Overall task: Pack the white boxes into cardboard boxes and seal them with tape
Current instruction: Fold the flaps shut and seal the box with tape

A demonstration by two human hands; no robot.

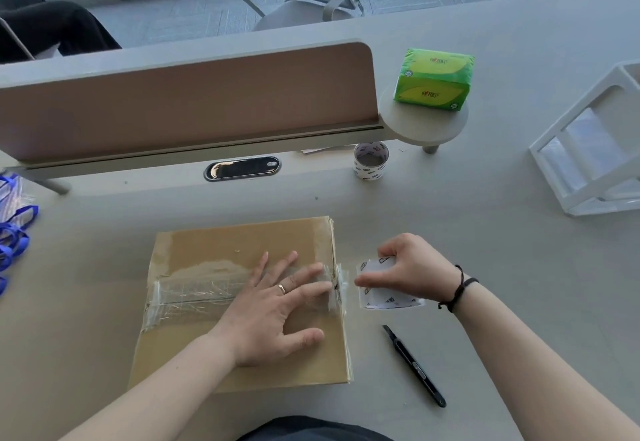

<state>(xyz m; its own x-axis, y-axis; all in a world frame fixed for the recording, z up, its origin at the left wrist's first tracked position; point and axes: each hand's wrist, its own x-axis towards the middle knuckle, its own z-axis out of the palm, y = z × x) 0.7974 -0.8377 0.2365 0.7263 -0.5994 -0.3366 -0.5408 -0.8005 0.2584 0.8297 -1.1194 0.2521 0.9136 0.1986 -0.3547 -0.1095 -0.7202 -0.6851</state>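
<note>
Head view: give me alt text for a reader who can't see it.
A left hand presses flat on clear tape across a closed cardboard box, while the right hand grips the tape roll just off the box's right edge. A black knife lies on the desk beside it, and a second roll stands farther back.

The cardboard box (pixel 242 302) is plain brown with a clear, glossy strip of tape (pixel 201 288) across its top. The tape roll (pixel 388 284) is white with small black marks, like the second roll (pixel 371 160). The tissue pack (pixel 433 80) is bright green and yellow, the knife (pixel 415 368) black, the straps (pixel 14 239) blue.
</note>
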